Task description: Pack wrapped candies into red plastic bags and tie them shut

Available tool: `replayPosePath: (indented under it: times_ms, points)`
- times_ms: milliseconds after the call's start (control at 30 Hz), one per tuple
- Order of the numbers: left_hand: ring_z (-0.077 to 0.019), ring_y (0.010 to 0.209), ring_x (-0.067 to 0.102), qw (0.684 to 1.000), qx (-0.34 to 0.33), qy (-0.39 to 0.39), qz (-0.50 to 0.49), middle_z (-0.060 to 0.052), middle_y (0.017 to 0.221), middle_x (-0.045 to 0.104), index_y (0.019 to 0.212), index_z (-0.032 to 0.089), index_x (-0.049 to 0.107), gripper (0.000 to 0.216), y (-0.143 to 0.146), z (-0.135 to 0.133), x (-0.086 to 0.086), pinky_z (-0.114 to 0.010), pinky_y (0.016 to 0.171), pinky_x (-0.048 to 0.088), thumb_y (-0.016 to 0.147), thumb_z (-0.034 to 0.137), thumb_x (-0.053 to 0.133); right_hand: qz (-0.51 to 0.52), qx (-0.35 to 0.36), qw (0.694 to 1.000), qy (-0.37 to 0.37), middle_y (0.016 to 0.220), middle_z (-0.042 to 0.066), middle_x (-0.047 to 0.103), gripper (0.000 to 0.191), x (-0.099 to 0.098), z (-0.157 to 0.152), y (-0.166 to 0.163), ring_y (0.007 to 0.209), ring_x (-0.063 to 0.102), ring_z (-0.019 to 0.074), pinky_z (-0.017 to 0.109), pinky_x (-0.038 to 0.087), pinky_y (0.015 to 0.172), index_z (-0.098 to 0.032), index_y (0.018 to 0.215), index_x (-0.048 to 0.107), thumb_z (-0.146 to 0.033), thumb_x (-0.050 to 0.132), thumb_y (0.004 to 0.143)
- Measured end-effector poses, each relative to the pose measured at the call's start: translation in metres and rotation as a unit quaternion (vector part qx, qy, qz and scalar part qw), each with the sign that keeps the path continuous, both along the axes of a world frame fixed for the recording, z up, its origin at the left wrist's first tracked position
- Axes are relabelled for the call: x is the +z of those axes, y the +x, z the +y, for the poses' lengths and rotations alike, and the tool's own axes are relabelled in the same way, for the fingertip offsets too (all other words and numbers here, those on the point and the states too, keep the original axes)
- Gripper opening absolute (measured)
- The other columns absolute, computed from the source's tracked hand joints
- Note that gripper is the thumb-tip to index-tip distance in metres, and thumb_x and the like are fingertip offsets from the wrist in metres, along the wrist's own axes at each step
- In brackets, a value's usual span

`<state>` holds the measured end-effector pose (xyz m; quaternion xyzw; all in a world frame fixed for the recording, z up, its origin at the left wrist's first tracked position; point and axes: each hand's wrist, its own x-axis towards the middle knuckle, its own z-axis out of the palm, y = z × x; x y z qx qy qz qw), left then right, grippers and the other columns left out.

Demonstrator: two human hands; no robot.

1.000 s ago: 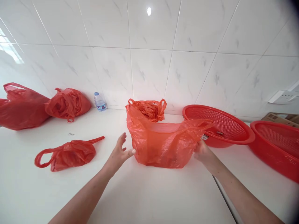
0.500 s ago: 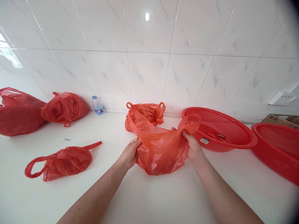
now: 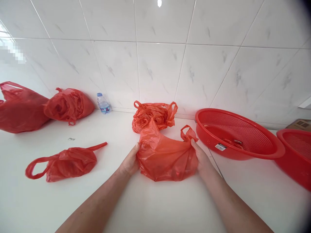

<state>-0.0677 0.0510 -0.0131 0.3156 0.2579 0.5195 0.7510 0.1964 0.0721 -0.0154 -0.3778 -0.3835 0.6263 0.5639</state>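
Observation:
Between my two hands is a thin red plastic bag (image 3: 167,158), low over the white table, its handle loops sticking up. Something faint shows through near its bottom, too blurred to name. My left hand (image 3: 131,160) grips the bag's left side, the thumb on top and the other fingers mostly hidden behind the film. On the opposite side my right hand (image 3: 200,155) pinches the bag just below the right handle. Right behind it lies a heap of crumpled red plastic bags (image 3: 155,115) against the tiled wall.
At right stand a red plastic basket (image 3: 218,155) with small red items inside and a second red basket (image 3: 293,161). Leftward are a tied red bag (image 3: 73,163), two fuller red bags (image 3: 21,111) and a water bottle (image 3: 103,105). A cardboard box (image 3: 300,124) sits far right.
The bag's handles have shifted: the right loop now stands up by my right hand, and the mouth has drawn lower. Both hands keep hold. The whole view has tilted slightly downward.

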Motion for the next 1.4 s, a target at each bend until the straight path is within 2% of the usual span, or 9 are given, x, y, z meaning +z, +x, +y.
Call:
replayPosePath:
  times_ms: [200,367,500,667,867,1033,1233,1333,1400]
  points:
    - [-0.0273,0.095,0.065,0.994,-0.102,0.027,0.041,-0.011,0.1,0.069,0.101,0.015,0.063,0.038,0.003,-0.006,0.006,-0.035,0.081,0.052,0.071,0.037,0.072,0.081,0.032,0.996,-0.037,0.093,0.004,0.067,0.017,0.01,-0.004,-0.003,0.091,0.062,0.02,0.035,0.053,0.077,-0.022,0.085,0.063,-0.037,0.063,0.077]
    - [-0.022,0.086,0.068,0.999,0.009,-0.046,0.026,-0.006,0.09,0.071,0.097,0.018,0.062,0.021,0.01,-0.006,0.007,-0.03,0.073,0.054,0.079,0.029,0.065,0.116,0.015,0.993,0.006,0.067,-0.002,0.056,0.015,0.015,-0.001,0.006,0.072,0.058,0.0148,0.032,0.051,0.075,-0.023,0.065,0.052,-0.027,0.06,0.076]
    - [-0.0202,0.084,0.068,0.997,0.047,-0.058,0.01,-0.004,0.09,0.07,0.097,0.019,0.061,0.02,0.012,-0.006,0.006,-0.03,0.075,0.054,0.079,0.028,0.064,0.097,0.074,0.991,0.049,0.052,-0.005,0.033,0.035,0.031,-0.009,-0.001,0.047,0.038,0.0119,0.031,0.048,0.061,-0.023,0.057,0.04,-0.046,0.05,0.081]
    - [-0.0223,0.091,0.067,0.997,0.052,-0.063,-0.004,-0.007,0.096,0.069,0.102,0.017,0.058,0.023,0.013,-0.008,0.009,-0.034,0.083,0.053,0.079,0.021,0.063,0.055,0.134,0.989,0.037,0.051,-0.003,0.039,0.057,0.045,-0.025,-0.021,0.043,0.036,0.0113,0.028,0.04,0.049,-0.022,0.069,0.052,-0.074,0.032,0.079]
    - [-0.0214,0.081,0.068,0.998,0.03,-0.05,-0.004,-0.007,0.091,0.069,0.1,0.017,0.057,0.022,0.018,-0.012,0.009,-0.034,0.078,0.054,0.078,0.018,0.061,0.04,0.21,0.977,-0.015,0.045,-0.008,0.041,0.017,0.034,-0.031,-0.039,0.039,0.032,0.0054,0.019,0.031,0.043,-0.02,0.081,0.059,-0.034,0.065,0.076]
    - [-0.0189,0.081,0.067,1.0,-0.005,-0.016,-0.016,-0.004,0.089,0.068,0.102,0.019,0.057,0.027,0.02,-0.014,0.008,-0.032,0.076,0.053,0.076,0.014,0.062,0.031,0.2,0.976,-0.078,0.047,-0.011,0.041,0.05,0.032,-0.031,-0.048,0.038,0.035,0.0059,0.019,0.036,0.044,-0.024,0.117,0.052,-0.018,0.064,0.069]
    - [-0.0184,0.078,0.065,0.993,-0.074,0.033,0.08,-0.006,0.09,0.067,0.095,0.016,0.06,0.02,0.03,-0.02,0.011,-0.03,0.072,0.051,0.075,0.015,0.058,0.038,0.278,0.957,-0.072,0.043,-0.008,0.041,0.011,0.038,-0.039,-0.055,0.038,0.033,0.0068,0.02,0.03,0.042,-0.02,0.081,0.058,-0.029,0.063,0.076]
    - [-0.0189,0.082,0.064,0.979,-0.082,0.08,0.166,-0.007,0.099,0.065,0.105,0.018,0.056,0.028,0.038,-0.025,0.009,-0.032,0.073,0.051,0.077,0.015,0.053,0.057,0.236,0.967,-0.078,0.04,-0.008,0.037,0.024,0.035,-0.04,-0.057,0.038,0.029,0.0066,0.021,0.027,0.042,-0.02,0.065,0.049,-0.035,0.064,0.078]
    - [-0.0192,0.088,0.062,0.96,-0.019,0.134,0.244,-0.008,0.109,0.062,0.116,0.021,0.049,0.036,0.04,-0.028,0.006,-0.034,0.076,0.051,0.081,0.019,0.05,0.071,0.208,0.972,-0.084,0.039,-0.008,0.032,0.029,0.031,-0.038,-0.057,0.038,0.029,0.0076,0.022,0.027,0.042,-0.021,0.062,0.045,-0.036,0.065,0.077]
